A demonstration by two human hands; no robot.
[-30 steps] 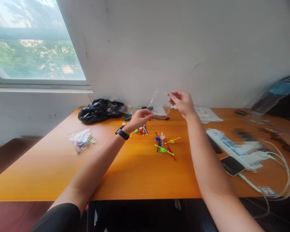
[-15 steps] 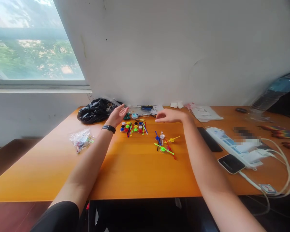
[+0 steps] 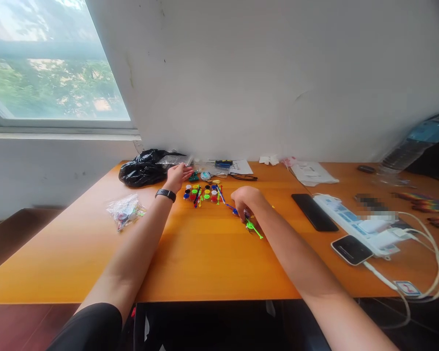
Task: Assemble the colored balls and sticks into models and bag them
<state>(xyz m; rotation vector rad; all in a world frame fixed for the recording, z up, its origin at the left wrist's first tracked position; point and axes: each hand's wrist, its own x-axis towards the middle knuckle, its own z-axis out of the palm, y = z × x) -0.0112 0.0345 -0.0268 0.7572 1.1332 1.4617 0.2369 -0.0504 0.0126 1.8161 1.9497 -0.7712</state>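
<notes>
My left hand (image 3: 178, 177) hovers above the back of the table, its fingers stretched out and holding nothing. Just right of and below it lie several round coloured discs (image 3: 207, 191) in short rows, with thin arrow-shaped plastic sticks (image 3: 198, 197) among them. My right hand (image 3: 246, 199) reaches down onto a small pile of plastic arrow spinners, fingers bent downward and closed. What lies between its fingertips is hidden. A green arrow spinner (image 3: 255, 229) sticks out below that hand, and a blue arrow spinner (image 3: 234, 211) shows at its left.
A clear bag of small coloured parts (image 3: 126, 212) lies left of my left forearm. Behind are a black plastic bag (image 3: 142, 168) and a black cord (image 3: 244, 177). On the right are a black phone (image 3: 314, 212), a white power strip (image 3: 346, 219) with cables and a square device (image 3: 351, 250).
My right hand has come down and toward me onto the arrow spinners, covering most of them. The blue and green spinners have shifted. My left hand has lowered slightly and stays open.
</notes>
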